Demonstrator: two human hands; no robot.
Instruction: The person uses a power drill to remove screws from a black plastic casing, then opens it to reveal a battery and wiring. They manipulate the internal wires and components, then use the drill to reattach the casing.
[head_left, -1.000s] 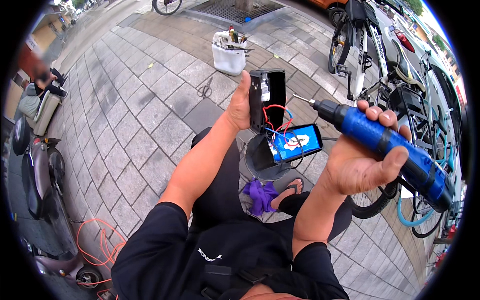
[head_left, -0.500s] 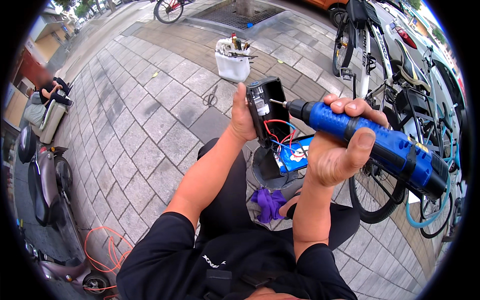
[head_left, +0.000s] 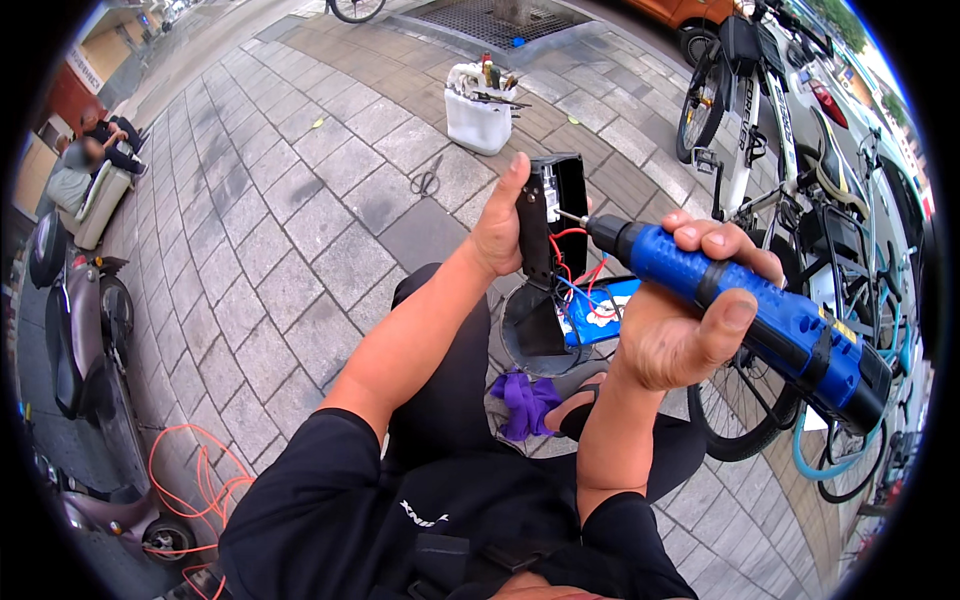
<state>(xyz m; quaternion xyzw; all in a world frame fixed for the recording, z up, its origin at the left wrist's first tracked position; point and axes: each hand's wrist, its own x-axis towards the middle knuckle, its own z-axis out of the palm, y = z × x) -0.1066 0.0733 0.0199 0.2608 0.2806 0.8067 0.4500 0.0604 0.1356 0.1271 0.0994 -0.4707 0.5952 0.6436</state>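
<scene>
My left hand [head_left: 500, 220] grips an upright black plastic housing [head_left: 569, 185] with pale components inside and red and blue wires trailing down. My right hand [head_left: 700, 310] is wrapped round a blue cordless screwdriver [head_left: 760, 325] with black bands, its bit [head_left: 572, 217] pointing into the housing; whether it touches is unclear. Below, a blue battery pack [head_left: 612, 300] in black casing rests on a dark round container [head_left: 525, 335], joined by the wires. A purple cloth [head_left: 518, 405] lies beneath, near my sandaled foot.
Ahead are a white tool container [head_left: 478, 122] and scissors [head_left: 425, 180]. Bicycles [head_left: 745, 110] and a car crowd the right; an orange car [head_left: 650, 22] stands behind. Two seated people [head_left: 100, 150] are at left, with parked scooters [head_left: 85, 340] and an orange cable [head_left: 205, 480].
My right hand has brought the screwdriver leftward, its bit now at the housing. My left hand has shifted in view with the housing, which is tilted less than half a second ago.
</scene>
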